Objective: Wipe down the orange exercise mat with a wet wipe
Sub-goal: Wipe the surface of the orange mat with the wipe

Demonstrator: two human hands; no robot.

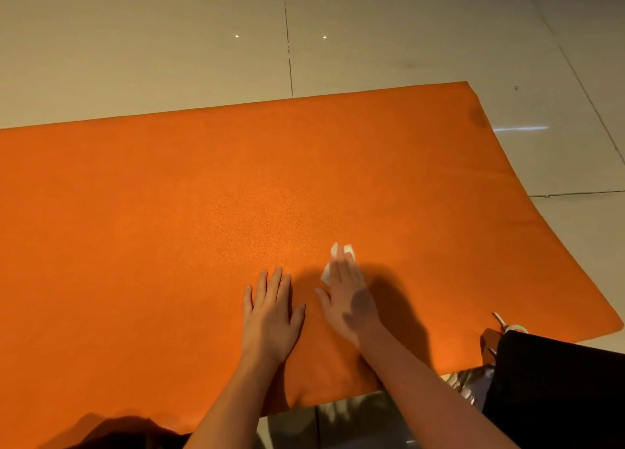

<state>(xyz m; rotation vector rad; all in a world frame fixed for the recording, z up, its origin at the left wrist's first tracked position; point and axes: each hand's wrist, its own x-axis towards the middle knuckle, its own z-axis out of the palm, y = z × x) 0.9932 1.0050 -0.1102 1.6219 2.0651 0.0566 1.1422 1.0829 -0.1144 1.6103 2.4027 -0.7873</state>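
The orange exercise mat [189,211] lies flat on a tiled floor and fills most of the view. My right hand [348,296] lies palm down on the mat with straight fingers, pressing a white wet wipe [338,252] against it; the wipe shows past the fingertips and beside the index finger. My left hand [270,310] rests flat on the mat just left of the right one, fingers spread, holding nothing.
Pale floor tiles [203,42] surround the mat beyond its far and right edges. My dark-clothed leg [554,387] and a shoe [473,381] sit at the lower right, at the mat's near corner. Another dark knee [125,435] overlaps the near edge at bottom left.
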